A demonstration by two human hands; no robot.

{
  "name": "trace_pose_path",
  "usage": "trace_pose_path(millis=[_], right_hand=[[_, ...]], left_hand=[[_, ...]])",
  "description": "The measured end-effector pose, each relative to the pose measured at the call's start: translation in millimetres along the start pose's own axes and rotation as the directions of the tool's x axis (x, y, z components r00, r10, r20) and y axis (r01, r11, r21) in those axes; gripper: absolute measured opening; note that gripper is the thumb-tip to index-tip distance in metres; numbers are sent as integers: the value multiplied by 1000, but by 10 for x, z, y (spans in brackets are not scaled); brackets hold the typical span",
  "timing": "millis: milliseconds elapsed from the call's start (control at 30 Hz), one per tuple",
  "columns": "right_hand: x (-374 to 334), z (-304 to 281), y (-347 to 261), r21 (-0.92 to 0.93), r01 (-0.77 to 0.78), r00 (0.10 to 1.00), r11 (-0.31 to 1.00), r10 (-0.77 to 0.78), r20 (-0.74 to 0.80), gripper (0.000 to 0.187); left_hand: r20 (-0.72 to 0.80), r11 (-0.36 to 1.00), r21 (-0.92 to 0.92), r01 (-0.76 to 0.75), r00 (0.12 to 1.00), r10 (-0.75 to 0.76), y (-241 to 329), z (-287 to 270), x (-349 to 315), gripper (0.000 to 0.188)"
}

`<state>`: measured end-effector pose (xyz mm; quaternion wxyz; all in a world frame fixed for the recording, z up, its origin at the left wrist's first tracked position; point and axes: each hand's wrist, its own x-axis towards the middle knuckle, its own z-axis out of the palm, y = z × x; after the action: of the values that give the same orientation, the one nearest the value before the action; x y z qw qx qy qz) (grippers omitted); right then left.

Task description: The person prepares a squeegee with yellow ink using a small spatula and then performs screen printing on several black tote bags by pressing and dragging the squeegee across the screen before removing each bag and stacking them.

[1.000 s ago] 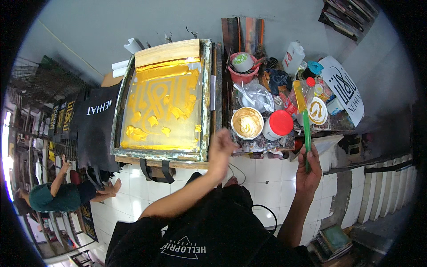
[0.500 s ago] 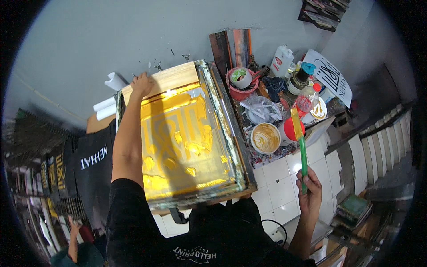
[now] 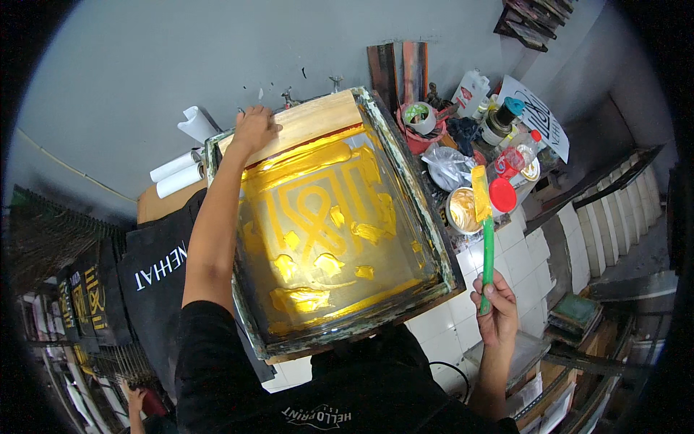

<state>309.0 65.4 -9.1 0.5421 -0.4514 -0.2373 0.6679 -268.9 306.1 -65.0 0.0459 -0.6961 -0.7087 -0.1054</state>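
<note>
A screen-printing frame [image 3: 428,235] with a paint-crusted rim lies in front of me. Yellow ink [image 3: 302,299] sits in blobs and streaks on its mesh, around a line design. At the frame's far side, my left hand [image 3: 256,132] grips the left part of a squeegee [image 3: 322,121] with a wide wooden handle; its lower edge meets a thick band of ink. To the right, my right hand [image 3: 499,307] is closed around the green handle of a spatula [image 3: 488,253]. Held upright, its ink-coated blade overlaps the view of an open ink tub [image 3: 463,211].
Right of the frame stand a red-lidded container [image 3: 502,195], a plastic bottle [image 3: 515,158], a blue-topped can [image 3: 502,121] and a pink bucket [image 3: 421,137] holding tape. Printed black cloths [image 3: 155,260] hang at left near paper rolls [image 3: 179,179]. Another person's hand [image 3: 134,396] shows lower left.
My view has shifted, so the frame and containers sit differently in it. The spatula has turned, showing its blade broader, and now lines up with the ink tub. Both hands keep their holds.
</note>
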Motion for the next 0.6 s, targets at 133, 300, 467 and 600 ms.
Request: trace_pose_path(millis=[133,300,467,600], right_hand=[[-79,40,34,22,3,1000,1000,-3,15,39],[-112,71,138,9,-7,1000,1000,7,3,38],[107,274,135,-107,-27,997,994,35,73,36],[547,653,85,-104,-56,983,993,73,166,37]], left_hand=[[52,1000,11,12,999,-12,0,-65,81,38],[102,1000,-6,8,995,-7,-27,-41,93,37],[169,999,5,32,985,-32,-25,-85,126,40],[176,1000,6,23,984,-24,-58,-89,120,43]])
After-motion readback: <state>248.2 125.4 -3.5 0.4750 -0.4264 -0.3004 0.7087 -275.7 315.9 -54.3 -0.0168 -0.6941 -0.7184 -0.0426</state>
